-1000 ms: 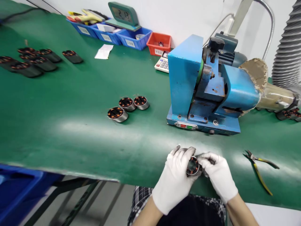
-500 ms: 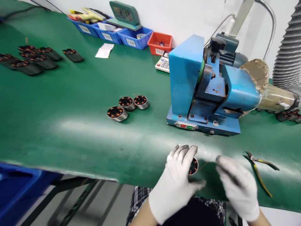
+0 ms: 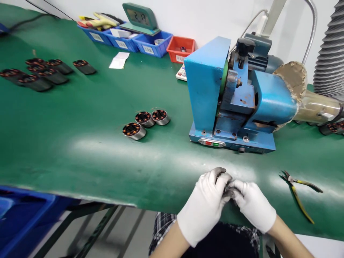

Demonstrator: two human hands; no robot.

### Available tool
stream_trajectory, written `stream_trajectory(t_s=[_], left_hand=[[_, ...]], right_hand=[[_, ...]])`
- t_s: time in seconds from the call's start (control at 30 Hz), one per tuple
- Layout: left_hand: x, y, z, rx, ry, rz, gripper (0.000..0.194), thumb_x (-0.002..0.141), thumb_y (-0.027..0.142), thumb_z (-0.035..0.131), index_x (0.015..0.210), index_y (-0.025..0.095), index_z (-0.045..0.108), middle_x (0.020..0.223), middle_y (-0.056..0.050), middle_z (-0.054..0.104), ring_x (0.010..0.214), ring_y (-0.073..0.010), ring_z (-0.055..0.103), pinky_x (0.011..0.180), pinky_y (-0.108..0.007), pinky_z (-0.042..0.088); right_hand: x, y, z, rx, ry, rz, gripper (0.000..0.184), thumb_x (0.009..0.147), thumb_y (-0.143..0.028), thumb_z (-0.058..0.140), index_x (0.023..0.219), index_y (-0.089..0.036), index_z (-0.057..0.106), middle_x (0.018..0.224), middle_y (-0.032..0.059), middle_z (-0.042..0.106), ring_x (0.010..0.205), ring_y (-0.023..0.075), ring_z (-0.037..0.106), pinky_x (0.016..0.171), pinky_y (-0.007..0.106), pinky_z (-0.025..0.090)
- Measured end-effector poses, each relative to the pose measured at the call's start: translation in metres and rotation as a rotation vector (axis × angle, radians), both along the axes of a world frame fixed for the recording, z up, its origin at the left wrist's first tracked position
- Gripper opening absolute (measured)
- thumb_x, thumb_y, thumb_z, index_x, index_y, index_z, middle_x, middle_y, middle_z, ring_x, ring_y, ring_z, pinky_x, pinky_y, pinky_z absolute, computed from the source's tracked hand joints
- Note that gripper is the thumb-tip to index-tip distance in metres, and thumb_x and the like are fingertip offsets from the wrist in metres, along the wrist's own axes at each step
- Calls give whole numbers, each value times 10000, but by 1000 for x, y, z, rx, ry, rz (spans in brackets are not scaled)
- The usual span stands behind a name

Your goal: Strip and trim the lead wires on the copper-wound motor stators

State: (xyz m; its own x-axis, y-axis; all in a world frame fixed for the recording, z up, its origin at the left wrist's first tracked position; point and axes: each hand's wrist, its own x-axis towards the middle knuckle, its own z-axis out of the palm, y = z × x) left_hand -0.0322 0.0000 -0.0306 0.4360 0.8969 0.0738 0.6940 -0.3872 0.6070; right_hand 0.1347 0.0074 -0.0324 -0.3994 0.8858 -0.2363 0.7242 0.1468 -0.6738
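Near the table's front edge, my gloved left hand [image 3: 205,204] is closed around a motor stator [image 3: 226,187], which the fingers almost wholly hide. My right hand [image 3: 249,202], also in a white glove with darkened fingertips, meets it from the right. Its thumb and fingers are pinched together against the stator; what lies between them is hidden. To the right, a pair of cutting pliers [image 3: 291,181] with yellow-green handles lies with its jaws apart. Three stators [image 3: 134,131] with copper windings stand close together left of my hands.
A blue belt-grinder-like machine [image 3: 206,86] stands behind my hands, joined to a ribbed grey hose [image 3: 329,53]. More stators [image 3: 53,75] cluster at the far left. Blue bins [image 3: 153,48], a red bin [image 3: 181,50] and a clock [image 3: 139,16] line the wall.
My right hand has moved left, from apart on the table's right to touching the stator. The left hand's fingers have closed further around the stator, which is now mostly covered.
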Motion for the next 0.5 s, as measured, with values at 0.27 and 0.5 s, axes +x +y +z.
stream_trajectory(t_s=[0.27,0.5], left_hand=[[3,7,-1,82,34,-81,119,876,176,399,917,186,511,1035,-63,569,899,-234,481,793,-425,400],[8,8,-8,186,26,-45,103,835,140,418,839,181,513,934,-52,599,811,-223,474,730,-408,406]], right_hand=[[16,13,5,-406,291,-290,254,797,-321,452,592,-178,496,378,-58,400,304,78,336,323,190,258],[64,8,17,84,249,-574,212,845,-395,523,858,-190,572,692,28,599,608,153,565,567,276,475]])
